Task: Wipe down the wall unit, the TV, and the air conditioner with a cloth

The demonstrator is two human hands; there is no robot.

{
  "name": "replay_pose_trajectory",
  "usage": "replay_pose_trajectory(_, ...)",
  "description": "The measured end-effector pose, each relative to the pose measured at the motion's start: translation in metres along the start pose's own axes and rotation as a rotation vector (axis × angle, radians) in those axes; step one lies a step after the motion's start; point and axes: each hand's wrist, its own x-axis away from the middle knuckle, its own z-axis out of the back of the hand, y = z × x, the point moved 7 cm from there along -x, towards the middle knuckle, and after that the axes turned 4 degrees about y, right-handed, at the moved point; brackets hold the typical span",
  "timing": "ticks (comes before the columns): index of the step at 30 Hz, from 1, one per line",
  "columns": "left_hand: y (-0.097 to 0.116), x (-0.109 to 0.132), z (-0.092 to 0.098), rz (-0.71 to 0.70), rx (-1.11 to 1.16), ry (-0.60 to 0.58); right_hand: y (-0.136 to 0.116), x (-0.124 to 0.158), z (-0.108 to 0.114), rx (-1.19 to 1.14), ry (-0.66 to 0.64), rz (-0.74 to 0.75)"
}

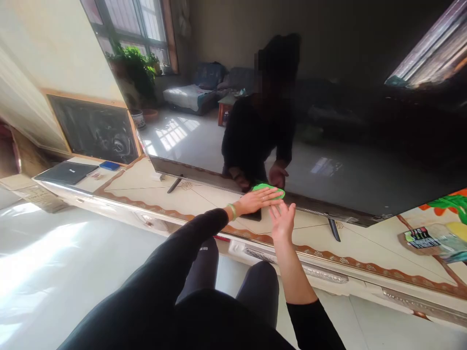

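My left hand (pixel 257 201) lies flat, fingers stretched to the right, over a flat green piece (pixel 263 186) with rounded edges. The green piece is at the lower edge of a large black television (pixel 339 126); whether it is cloth or something stiffer I cannot tell. Just right of it, my right hand (pixel 282 222) is open with the palm turned up, its fingertips close to the left hand's fingers. Nothing shows in that palm. Beneath my left hand a small dark flat object (pixel 253 216) rests on the cabinet top, partly covered.
The television stands on two feet (pixel 333 229) on a long cream cabinet (pixel 153 198) with a brown patterned border. To the left are a black laptop (pixel 67 172), a blue item (pixel 109 166) and a blackboard (pixel 95 127). A labelled package (pixel 423 239) lies at right.
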Motion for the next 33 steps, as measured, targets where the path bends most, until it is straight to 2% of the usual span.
replay_pose_trajectory(2,-0.009,0.007,0.003,-0.006,-0.020,-0.012,-0.005,-0.003,0.011,0.118,0.050,0.145)
replay_pose_trajectory(4,-0.022,0.021,0.010,0.022,-0.013,0.009,-0.015,-0.002,0.018,0.246,0.096,0.373)
replay_pose_trajectory(7,-0.048,0.053,0.026,0.100,-0.005,0.042,-0.027,0.005,0.014,0.517,0.090,0.804)
replay_pose_trajectory(9,-0.070,0.081,0.040,0.184,-0.009,0.074,-0.024,0.005,0.007,0.664,0.051,0.999)
replay_pose_trajectory(13,-0.115,0.147,0.074,0.440,-0.056,0.194,-0.008,-0.002,-0.009,0.828,-0.053,1.209)
replay_pose_trajectory(16,-0.142,0.188,0.101,0.711,-0.135,0.361,0.002,-0.003,-0.023,0.883,-0.118,1.230)
replay_pose_trajectory(18,-0.151,0.201,0.112,0.868,-0.191,0.476,0.007,0.001,-0.033,0.899,-0.149,1.196)
replay_pose_trajectory(21,-0.146,0.189,0.115,1.013,-0.252,0.635,0.013,0.015,-0.047,0.873,-0.181,1.165)
replay_pose_trajectory(23,-0.134,0.163,0.107,1.010,-0.241,0.693,0.018,0.026,-0.055,0.843,-0.218,1.183)
replay_pose_trajectory(24,-0.127,0.144,0.100,0.956,-0.209,0.671,0.020,0.030,-0.058,0.831,-0.235,1.195)
replay_pose_trajectory(25,-0.118,0.121,0.090,0.865,-0.157,0.602,0.022,0.033,-0.060,0.823,-0.247,1.202)
replay_pose_trajectory(27,-0.096,0.073,0.067,0.610,-0.026,0.375,0.025,0.033,-0.060,0.813,-0.234,1.204)
replay_pose_trajectory(29,-0.074,0.036,0.053,0.375,0.078,0.183,0.025,0.030,-0.056,0.805,-0.189,1.204)
replay_pose_trajectory(31,-0.061,0.012,0.056,0.226,0.121,0.108,0.023,0.028,-0.053,0.801,-0.151,1.223)
replay_pose_trajectory(33,-0.064,0.000,0.073,0.180,0.125,0.112,0.021,0.029,-0.051,0.802,-0.135,1.255)
